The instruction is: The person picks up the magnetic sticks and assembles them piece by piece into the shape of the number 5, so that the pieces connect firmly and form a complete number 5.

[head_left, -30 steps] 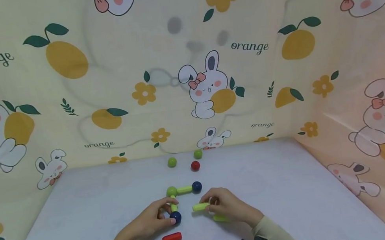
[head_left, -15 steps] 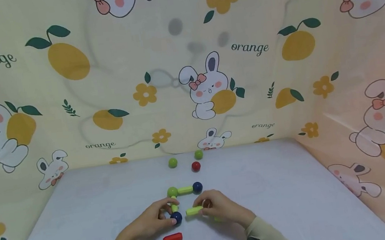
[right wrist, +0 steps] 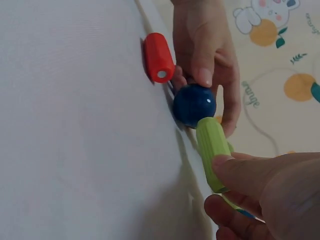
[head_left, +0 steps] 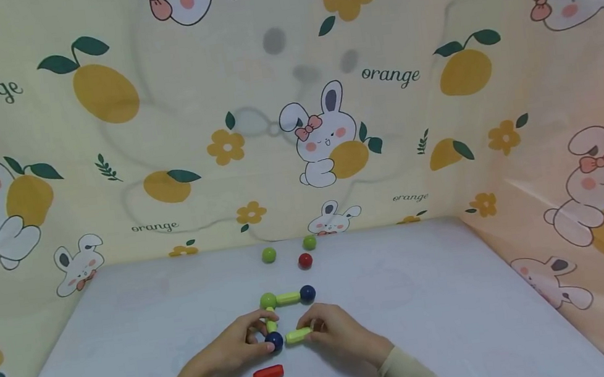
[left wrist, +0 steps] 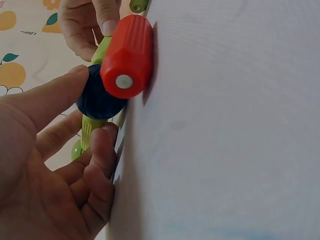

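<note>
Cylinder, red and ribbed, lies nearest on white counter. Left hand grips glossy dark-blue ball; right hand pinches lime-green ribbed rod, end just beside that ball. Farther off: glossy red ball.

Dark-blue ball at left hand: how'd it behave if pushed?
The dark-blue ball is probably rigid: no dent shows by the left hand. Its gloss suggests slipperiness. Round, it might roll, though the light-green rod against it could hinder that.

White table; red rod, coloured balls
</note>
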A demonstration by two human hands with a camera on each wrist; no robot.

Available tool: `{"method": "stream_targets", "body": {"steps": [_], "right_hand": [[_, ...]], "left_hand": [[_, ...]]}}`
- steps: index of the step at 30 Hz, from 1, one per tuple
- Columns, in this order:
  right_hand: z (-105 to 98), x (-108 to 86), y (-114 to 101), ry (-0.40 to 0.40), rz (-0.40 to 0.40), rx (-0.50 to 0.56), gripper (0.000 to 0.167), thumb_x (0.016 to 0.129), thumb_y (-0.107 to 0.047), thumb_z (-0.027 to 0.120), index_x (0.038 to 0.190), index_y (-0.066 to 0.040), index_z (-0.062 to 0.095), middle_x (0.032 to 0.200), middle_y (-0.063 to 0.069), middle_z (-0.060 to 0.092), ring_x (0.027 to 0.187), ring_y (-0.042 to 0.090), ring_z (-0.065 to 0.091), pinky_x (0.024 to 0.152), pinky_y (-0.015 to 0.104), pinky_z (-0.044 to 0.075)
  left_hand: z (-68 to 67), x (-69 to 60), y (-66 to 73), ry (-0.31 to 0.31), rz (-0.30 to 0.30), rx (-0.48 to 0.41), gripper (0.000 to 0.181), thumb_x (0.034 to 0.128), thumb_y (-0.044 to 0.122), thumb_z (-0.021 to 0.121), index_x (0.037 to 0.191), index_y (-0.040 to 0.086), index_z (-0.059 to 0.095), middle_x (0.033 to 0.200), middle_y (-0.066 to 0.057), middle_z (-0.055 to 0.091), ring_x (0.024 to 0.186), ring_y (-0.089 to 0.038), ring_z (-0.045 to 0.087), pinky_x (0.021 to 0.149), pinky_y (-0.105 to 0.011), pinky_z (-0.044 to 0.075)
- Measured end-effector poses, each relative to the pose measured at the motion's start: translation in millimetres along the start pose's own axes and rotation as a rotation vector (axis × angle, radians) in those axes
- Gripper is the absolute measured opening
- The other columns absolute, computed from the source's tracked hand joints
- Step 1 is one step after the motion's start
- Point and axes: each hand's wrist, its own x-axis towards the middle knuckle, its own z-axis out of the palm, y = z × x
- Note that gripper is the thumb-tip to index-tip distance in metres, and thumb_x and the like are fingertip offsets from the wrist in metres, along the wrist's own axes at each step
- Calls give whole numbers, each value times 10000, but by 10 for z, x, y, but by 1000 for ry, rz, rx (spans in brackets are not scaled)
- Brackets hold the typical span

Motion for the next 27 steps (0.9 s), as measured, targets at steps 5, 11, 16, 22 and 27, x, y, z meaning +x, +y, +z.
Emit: {"method": "stream_targets", "body": {"steps": [5, 11, 16, 22, 27], "right_hand": [[38, 10, 1, 10, -9, -12, 187, 929, -100, 706, 1111, -143, 726, 1035, -22, 691, 827, 0, 553, 758, 197, 489], [64, 21, 18, 9, -2, -11, 178, 938, -118, 704, 1110, -155, 725, 1025, -45, 679, 825, 4, 545, 756, 191, 483], [64, 16, 29, 8, -7, -7, 184, 939, -131, 705, 1122, -144, 722, 1029, -38, 681, 824, 6, 543, 748, 193, 479], [66, 16, 38, 7, -5, -2, 191, 937, -136, 708, 1127, -147, 721, 1032, -34, 682, 818, 9, 540, 740, 192, 473], [62, 10, 32, 5, -8, 9, 187, 935, -134, 711, 1121, -140, 725, 1022, -32, 680, 811, 5, 535, 733, 191, 470]], "left_hand": [[-7, -1, -8, -2, 5, -2, 495, 923, 185, 738, 1376, 127, 549, 1066, -68, 619, 738, -157, 514, 636, -220, 420], [-7, -6, -8, 0, 4, 2, 496, 923, 192, 738, 1377, 130, 549, 1072, -68, 621, 738, -156, 514, 634, -221, 420], [-5, -7, -2, 0, 10, 9, 494, 926, 197, 734, 1379, 131, 548, 1068, -66, 625, 735, -151, 507, 630, -221, 415], [-4, -7, -3, -4, 20, 13, 496, 929, 195, 731, 1383, 121, 546, 1067, -63, 631, 732, -146, 507, 638, -221, 417], [-6, -3, 5, -2, 10, 14, 499, 928, 196, 732, 1386, 127, 547, 1078, -63, 623, 729, -146, 505, 631, -218, 415]]}}
